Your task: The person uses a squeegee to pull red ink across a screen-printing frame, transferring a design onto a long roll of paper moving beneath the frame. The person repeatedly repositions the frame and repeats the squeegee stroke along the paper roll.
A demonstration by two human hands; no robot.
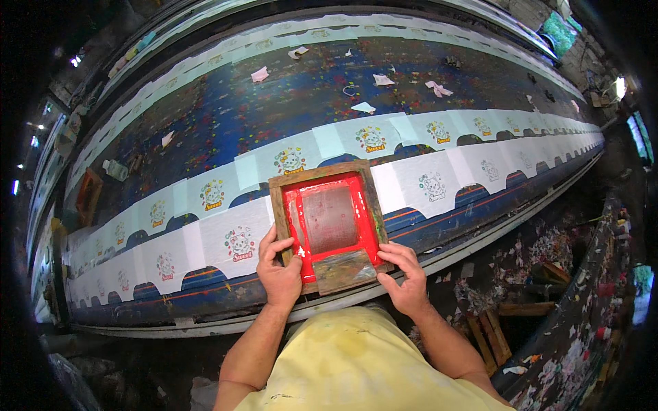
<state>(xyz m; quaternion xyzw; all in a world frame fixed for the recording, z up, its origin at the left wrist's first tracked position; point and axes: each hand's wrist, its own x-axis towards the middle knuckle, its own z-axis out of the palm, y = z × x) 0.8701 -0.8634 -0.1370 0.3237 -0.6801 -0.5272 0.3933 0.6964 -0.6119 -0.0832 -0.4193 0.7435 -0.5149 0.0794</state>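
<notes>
A wooden screen printing frame (375, 205) lies over the near row of white fabric pieces (264, 218). Red ink coats its inside around a greyish mesh window (334, 219). At the frame's near end a worn wooden squeegee (345, 272) leans in the red ink. My left hand (279, 274) grips the frame's left side, thumb over the inner edge. My right hand (406, 275) holds the near right corner, with its fingers on the rim and its thumb beside the squeegee. Pieces left of the frame carry red-printed cartoon figures (240, 243); those on the right show only dark outlines (432, 186).
Behind lies a row of pale blue pieces (322, 142) with colourful prints. The long, ink-spotted table (226, 103) holds pink scraps (260, 75) and a clear bottle (115, 169). Another wooden frame (89, 195) stands at the left. Wooden slats (488, 339) and litter lie beyond the table's near edge.
</notes>
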